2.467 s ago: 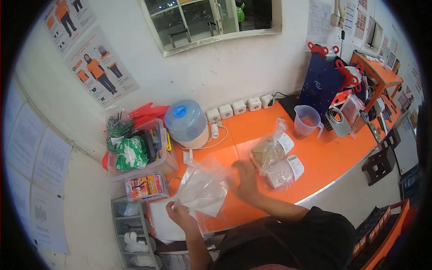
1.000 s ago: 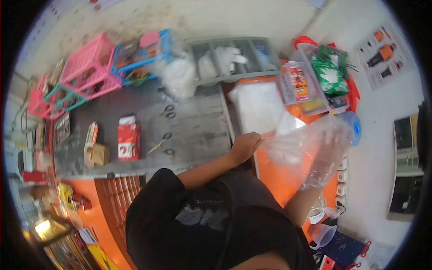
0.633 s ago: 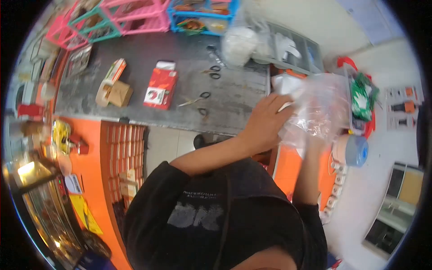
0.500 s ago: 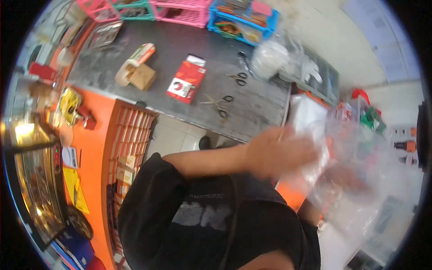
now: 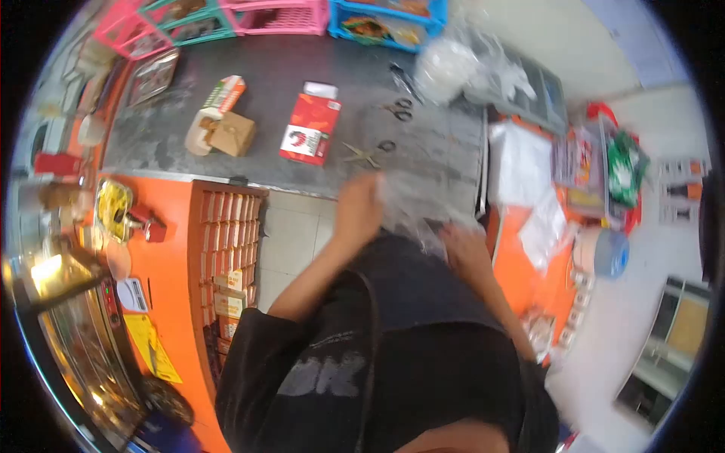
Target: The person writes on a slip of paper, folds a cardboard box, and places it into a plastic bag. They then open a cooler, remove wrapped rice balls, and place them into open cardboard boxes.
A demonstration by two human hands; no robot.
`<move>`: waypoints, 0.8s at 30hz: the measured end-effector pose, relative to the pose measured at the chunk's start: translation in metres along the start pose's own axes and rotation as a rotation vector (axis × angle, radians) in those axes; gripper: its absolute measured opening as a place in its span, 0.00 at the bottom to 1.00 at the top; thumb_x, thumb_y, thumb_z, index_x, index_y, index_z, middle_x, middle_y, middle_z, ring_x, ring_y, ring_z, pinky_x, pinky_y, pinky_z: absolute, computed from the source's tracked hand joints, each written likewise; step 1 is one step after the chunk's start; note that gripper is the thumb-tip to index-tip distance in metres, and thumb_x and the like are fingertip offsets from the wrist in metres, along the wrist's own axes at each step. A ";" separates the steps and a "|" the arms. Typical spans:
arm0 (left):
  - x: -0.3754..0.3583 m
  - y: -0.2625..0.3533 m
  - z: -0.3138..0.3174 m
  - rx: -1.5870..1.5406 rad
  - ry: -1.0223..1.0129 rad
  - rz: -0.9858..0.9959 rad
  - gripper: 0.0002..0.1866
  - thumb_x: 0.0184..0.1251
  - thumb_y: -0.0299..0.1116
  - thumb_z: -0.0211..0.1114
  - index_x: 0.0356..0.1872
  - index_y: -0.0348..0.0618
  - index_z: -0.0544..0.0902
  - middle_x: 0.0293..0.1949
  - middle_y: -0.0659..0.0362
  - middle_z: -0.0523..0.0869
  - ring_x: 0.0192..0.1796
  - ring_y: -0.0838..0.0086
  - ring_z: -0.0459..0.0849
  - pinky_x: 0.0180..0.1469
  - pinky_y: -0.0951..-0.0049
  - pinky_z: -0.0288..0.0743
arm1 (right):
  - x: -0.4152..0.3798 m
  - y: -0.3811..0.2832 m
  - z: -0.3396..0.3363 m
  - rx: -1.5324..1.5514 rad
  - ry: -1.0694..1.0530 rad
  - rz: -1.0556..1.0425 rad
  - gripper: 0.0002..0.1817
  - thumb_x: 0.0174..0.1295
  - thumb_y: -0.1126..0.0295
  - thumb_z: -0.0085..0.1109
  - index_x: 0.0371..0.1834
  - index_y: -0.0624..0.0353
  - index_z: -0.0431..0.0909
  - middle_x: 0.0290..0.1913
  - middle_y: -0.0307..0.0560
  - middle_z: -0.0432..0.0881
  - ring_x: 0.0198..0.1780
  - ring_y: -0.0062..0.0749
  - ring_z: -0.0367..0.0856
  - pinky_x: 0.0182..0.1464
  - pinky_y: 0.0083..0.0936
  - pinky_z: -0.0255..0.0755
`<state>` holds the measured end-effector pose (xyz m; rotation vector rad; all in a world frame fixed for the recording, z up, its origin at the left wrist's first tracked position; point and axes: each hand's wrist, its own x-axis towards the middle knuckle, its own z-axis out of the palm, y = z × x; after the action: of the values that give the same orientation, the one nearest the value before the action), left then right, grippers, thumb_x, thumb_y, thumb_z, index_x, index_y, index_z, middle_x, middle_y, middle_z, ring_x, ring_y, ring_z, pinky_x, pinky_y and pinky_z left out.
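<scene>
A clear plastic bag (image 5: 423, 208) is stretched between my two hands in front of my body, over the front edge of the dark metal table (image 5: 260, 143). My left hand (image 5: 359, 208) is closed on its left side, slightly blurred. My right hand (image 5: 464, 248) grips its lower right part. Just beyond the bag lie one pair of scissors (image 5: 362, 154), partly veiled by the plastic, and a second pair (image 5: 401, 110). A red and white box (image 5: 311, 128) lies to the left of them. Farther left is an open food carton (image 5: 230, 134).
Coloured baskets (image 5: 276, 18) line the far edge. White plastic bags (image 5: 447, 69) and a grey tray (image 5: 547, 94) are at the back right. A stack of white bags (image 5: 521, 162) lies on the right-hand orange counter. A glass display case (image 5: 87, 340) stands at left.
Both hands have moved left from the right-hand counter to the table's front edge, bringing the clear bag with them. The view has shifted slightly.
</scene>
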<state>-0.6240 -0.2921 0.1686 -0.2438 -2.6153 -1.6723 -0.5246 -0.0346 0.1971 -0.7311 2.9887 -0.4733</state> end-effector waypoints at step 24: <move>-0.010 0.025 0.007 -0.064 -0.587 0.173 0.65 0.42 0.43 0.83 0.74 0.30 0.45 0.74 0.37 0.53 0.75 0.48 0.57 0.73 0.61 0.56 | 0.109 0.001 -0.061 0.108 0.811 0.476 0.52 0.52 0.47 0.71 0.76 0.57 0.54 0.75 0.58 0.56 0.76 0.57 0.51 0.72 0.50 0.51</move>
<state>-0.6098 -0.2770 0.1873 -1.0798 -2.7939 -1.8408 -0.6276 -0.0664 0.2594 0.2828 3.6110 -1.0913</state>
